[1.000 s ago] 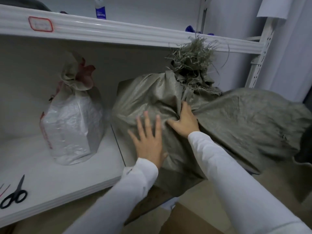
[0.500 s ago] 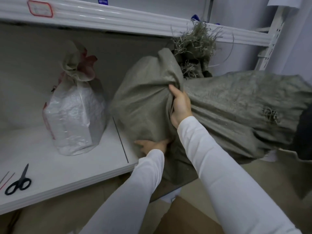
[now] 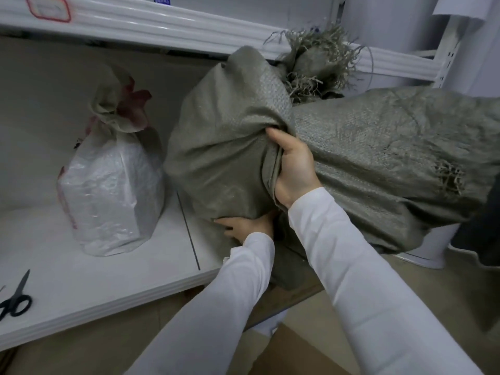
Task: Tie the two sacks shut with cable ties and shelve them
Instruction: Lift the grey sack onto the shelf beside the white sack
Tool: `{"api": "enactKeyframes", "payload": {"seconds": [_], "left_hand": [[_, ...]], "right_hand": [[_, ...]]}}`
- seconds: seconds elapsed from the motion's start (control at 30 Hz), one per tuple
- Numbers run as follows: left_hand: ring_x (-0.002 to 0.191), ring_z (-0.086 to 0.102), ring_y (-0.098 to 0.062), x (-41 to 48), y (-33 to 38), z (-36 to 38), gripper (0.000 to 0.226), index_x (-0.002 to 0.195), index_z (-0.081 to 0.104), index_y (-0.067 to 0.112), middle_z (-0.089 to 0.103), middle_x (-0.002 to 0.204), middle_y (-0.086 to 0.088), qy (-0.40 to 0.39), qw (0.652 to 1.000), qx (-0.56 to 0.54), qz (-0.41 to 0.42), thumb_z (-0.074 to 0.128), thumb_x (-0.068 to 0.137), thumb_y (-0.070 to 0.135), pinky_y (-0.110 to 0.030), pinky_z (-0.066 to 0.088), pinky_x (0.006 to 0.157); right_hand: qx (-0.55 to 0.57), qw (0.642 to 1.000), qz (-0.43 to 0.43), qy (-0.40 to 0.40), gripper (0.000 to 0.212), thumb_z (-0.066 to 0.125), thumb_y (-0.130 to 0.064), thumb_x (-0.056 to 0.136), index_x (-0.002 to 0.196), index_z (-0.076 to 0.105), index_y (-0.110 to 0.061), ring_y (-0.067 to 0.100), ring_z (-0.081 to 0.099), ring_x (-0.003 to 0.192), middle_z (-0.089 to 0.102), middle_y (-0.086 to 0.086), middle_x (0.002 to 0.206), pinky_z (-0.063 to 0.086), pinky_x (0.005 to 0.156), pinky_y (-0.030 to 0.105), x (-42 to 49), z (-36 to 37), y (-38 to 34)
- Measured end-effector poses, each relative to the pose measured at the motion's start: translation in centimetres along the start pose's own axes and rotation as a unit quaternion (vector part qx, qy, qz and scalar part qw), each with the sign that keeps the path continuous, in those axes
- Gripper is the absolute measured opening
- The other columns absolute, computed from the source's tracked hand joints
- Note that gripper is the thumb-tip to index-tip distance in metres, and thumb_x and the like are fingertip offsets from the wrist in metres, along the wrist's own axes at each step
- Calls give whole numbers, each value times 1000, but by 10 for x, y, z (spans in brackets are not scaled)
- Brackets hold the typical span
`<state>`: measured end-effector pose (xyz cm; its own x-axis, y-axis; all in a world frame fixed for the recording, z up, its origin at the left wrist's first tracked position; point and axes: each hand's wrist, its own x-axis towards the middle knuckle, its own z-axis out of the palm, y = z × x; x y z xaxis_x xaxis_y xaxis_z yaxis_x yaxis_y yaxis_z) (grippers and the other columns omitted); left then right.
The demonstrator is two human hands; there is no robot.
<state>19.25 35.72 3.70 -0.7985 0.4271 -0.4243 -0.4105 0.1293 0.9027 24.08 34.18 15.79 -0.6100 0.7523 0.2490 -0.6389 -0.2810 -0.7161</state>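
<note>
Grey sack [image 3: 230, 158] is partly on the lower shelf [image 3: 81, 280], just right of the white sack [image 3: 108, 190]. It looks soft, saggy and probably heavy, so carry it from below, not by the cloth. Your right hand [image 3: 293, 169] clenches a bunched fold and your left hand [image 3: 243, 228] lies flat-fingered under the base. The frayed neck [image 3: 316, 63] sits close under the upper shelf lip [image 3: 189, 31]; the scissors [image 3: 16, 301] lie well apart.

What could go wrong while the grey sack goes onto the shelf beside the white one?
The right hand grips only a fold of the grey sack; that grip may slip, since part of the sack hangs off the shelf. Its frayed top sits close to the upper shelf edge and could snag. Pushed left, it might knock the white sack.
</note>
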Motion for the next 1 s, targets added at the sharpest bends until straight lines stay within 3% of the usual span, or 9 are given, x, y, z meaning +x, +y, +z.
{"api": "enactKeyframes", "payload": {"seconds": [0.23, 0.37, 0.5, 0.57, 0.63, 0.7, 0.83, 0.93, 1.0], "left_hand": [[131, 37, -36, -5, 14, 7, 149, 147, -23, 11, 17, 148, -17, 18, 999, 24, -15, 90, 54, 38, -46, 30, 111], [135, 31, -37, 1, 31, -2, 142, 146, -21, 5, 14, 150, -21, 14, 998, 58, -19, 86, 61, 42, -45, 27, 111], [136, 32, -35, 26, 53, -22, 101, 150, -12, 7, 21, 150, -22, 95, 990, 81, 70, 65, 86, 19, -41, 23, 112], [136, 32, -33, 30, 58, -32, 97, 151, -11, 13, 23, 150, -21, 100, 984, 115, 88, 62, 88, 17, -41, 21, 113], [135, 35, -33, 28, 57, -35, 99, 151, -14, 18, 20, 150, -22, 88, 981, 146, 93, 63, 88, 20, -39, 24, 112], [132, 38, -31, 21, 53, -36, 101, 150, -16, 17, 21, 148, -24, 71, 974, 183, 111, 63, 89, 23, -38, 27, 110], [130, 40, -33, 15, 40, -32, 103, 151, -15, 18, 16, 151, -24, 23, 967, 202, 151, 65, 86, 20, -40, 33, 106], [135, 35, -35, 22, 16, -34, 115, 150, -16, 21, 4, 156, -21, -48, 949, 229, 211, 74, 78, 26, -40, 33, 107], [139, 30, -32, 30, 2, -43, 123, 150, -16, 21, 0, 157, -16, -92, 924, 261, 266, 79, 72, 29, -36, 31, 109]], "right_hand": [[-41, 999, -17, -22, 50, 59, -10, 83, 130, 54, 6, 34, 61, 115, 64, 24, 122, 52, 94, 38, 7, 0, -12], [-205, 972, -86, -81, 21, 59, 1, 88, 107, 63, -4, 25, 68, 95, 71, 12, 99, 54, 88, 36, 10, 14, -25], [-616, 762, -190, -62, 28, 68, -17, 81, 107, 58, -10, 25, 61, 100, 65, 8, 105, 48, 92, 43, 19, -6, -23], [-706, 696, -128, -31, 52, 71, -28, 76, 124, 54, -21, 24, 54, 120, 60, 3, 127, 43, 101, 51, 15, -37, -14], [-815, 579, -7, 1, 87, 75, -45, 72, 146, 31, -31, 30, 23, 145, 29, 1, 156, 19, 113, 65, 1, -72, -4], [-869, 486, 96, -10, 117, 78, -59, 64, 153, 6, -35, 33, -6, 149, -1, -1, 163, -2, 111, 72, -17, -98, 11], [-896, 428, 116, -27, 138, 82, -60, 55, 151, -14, -36, 36, -8, 149, -7, 0, 163, -5, 103, 79, -27, -122, 52], [-919, 387, 77, 30, 129, 77, -58, 65, 151, -16, -31, 37, 1, 148, 2, 3, 163, -4, 98, 83, -22, -126, 80], [-919, 386, 31, 73, 114, 71, -50, 74, 153, -9, -27, 36, 14, 146, 11, 7, 161, -2, 99, 82, -16, -126, 97]]}}
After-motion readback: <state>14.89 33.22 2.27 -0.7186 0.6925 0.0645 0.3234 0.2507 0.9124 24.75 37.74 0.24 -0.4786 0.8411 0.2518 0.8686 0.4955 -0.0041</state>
